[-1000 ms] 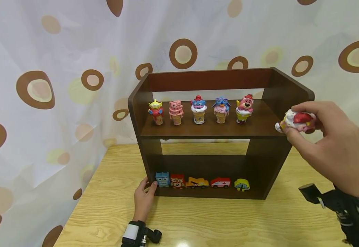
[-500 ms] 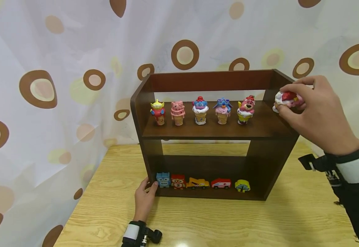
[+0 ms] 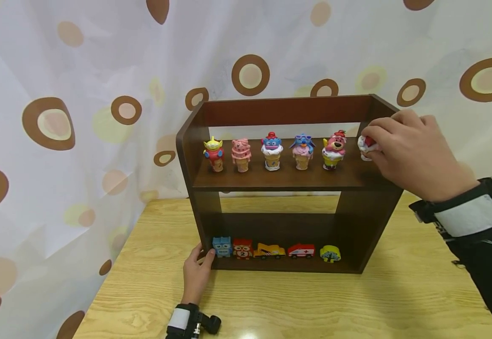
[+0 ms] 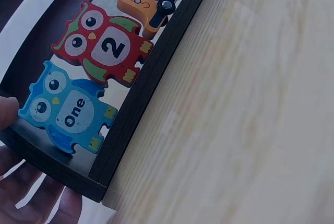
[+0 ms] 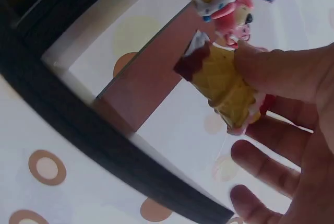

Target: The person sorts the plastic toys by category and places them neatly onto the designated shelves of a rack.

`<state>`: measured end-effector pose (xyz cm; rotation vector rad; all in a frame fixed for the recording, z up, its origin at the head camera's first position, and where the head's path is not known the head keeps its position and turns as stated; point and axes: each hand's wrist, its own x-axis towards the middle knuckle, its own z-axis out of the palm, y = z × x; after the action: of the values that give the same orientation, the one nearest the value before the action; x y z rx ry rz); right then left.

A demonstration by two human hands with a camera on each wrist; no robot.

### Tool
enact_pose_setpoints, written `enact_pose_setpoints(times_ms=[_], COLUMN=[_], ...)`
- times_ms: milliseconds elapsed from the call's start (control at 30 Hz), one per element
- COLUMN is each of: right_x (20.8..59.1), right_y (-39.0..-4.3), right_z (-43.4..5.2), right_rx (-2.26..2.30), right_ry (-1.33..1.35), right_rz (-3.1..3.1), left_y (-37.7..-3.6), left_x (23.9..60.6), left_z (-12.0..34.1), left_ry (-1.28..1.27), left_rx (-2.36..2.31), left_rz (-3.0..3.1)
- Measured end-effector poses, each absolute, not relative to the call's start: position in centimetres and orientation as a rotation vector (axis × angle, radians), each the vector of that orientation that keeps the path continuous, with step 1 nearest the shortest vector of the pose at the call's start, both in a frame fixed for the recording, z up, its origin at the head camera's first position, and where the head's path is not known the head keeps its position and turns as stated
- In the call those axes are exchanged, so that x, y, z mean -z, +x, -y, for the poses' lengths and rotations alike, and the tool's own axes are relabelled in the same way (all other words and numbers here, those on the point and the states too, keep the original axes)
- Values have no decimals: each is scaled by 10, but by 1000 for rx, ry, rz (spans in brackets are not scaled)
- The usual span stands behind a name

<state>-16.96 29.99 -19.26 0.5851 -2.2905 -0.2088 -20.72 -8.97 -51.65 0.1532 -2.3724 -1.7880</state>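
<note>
My right hand (image 3: 417, 153) pinches an ice-cream-cone figurine (image 3: 367, 147) at the right end of the upper shelf. In the right wrist view, its tan cone (image 5: 219, 78) is tilted, and the thumb and fingers hide much of its top. Beside it stands a pink bear cone figurine (image 3: 334, 150). My left hand (image 3: 197, 278) grips the lower left side panel of the dark brown shelf unit (image 3: 271, 182), thumb inside and fingers outside. Close to that thumb stands a blue owl block (image 4: 70, 109) marked One, with a red owl block (image 4: 107, 44) marked 2 alongside.
Several cone figurines line the upper shelf, including a green-headed alien (image 3: 214, 153) and a blue one with sunglasses (image 3: 303, 150). Below are a yellow truck (image 3: 269, 251), a red ambulance (image 3: 301, 250) and a tree block (image 3: 330, 254). Everything rests on a wooden table (image 3: 292, 306).
My right hand has carried the figurine from outside the shelf unit's right side, up and then left, over the upper shelf's right end. The left hand stays on the side panel.
</note>
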Motion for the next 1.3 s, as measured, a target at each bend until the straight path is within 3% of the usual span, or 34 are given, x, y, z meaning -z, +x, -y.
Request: enact_pose_setpoints(times_ms=[1300], right_x=[213], right_y=[-184], right_z=[-306], right_rx=[457], right_ry=[484], right_rz=[2367], left_y=[-207], left_x=[518], left_z=[90], left_ry=[156], left_rx=[1790], left_rz=[2360])
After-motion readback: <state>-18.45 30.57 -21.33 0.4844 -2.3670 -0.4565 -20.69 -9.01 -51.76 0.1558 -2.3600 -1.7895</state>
